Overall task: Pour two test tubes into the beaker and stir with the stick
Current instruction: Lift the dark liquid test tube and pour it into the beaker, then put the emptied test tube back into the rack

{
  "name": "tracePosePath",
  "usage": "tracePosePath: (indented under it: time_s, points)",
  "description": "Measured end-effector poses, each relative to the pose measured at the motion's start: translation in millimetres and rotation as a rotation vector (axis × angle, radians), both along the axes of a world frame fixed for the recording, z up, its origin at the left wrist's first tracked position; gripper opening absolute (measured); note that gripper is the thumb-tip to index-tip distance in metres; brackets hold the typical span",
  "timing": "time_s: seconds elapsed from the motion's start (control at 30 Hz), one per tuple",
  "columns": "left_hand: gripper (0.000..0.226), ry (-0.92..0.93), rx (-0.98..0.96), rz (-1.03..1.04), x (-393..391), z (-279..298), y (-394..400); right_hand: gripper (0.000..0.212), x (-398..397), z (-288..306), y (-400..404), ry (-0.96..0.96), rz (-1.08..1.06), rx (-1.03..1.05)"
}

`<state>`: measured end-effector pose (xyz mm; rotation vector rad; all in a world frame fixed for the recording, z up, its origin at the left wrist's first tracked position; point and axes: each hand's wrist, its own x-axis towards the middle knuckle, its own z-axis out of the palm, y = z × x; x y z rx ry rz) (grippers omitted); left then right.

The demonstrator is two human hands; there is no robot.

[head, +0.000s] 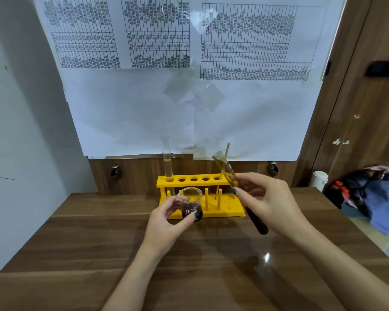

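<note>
A small glass beaker [190, 204] with dark liquid in its bottom stands on the wooden table in front of a yellow test tube rack [211, 179]. My left hand [170, 217] is wrapped around the beaker. My right hand [268, 199] grips a test tube [226, 170] that is tilted, mouth up and to the left, dark liquid at its lower end. A second test tube [167, 162] with pale liquid stands upright in the rack's leftmost hole. A thin wooden stick [224, 162] stands in a hole near the rack's right end.
The rack sits against a wooden back panel below large paper sheets [189, 108] taped to the wall. A pile of clothes [372, 194] and a white cup [320, 179] lie right of the table. The table [99, 254] reaches toward me.
</note>
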<state>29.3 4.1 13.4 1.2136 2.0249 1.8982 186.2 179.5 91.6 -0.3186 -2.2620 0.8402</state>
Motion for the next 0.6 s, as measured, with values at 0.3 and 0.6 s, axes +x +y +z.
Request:
tracePosePath:
  time_s: [0.3,0.6]
  points:
    - [0.027,0.008,-0.095,-0.002,-4.3,-7.1,0.6,0.016,-34.5,42.6,-10.0,0.140,0.028,-0.143]
    - [0.032,-0.012,-0.163,0.000,-4.2,-6.6,-0.7,0.023,-78.5,75.8,-14.9,0.193,0.011,-0.050]
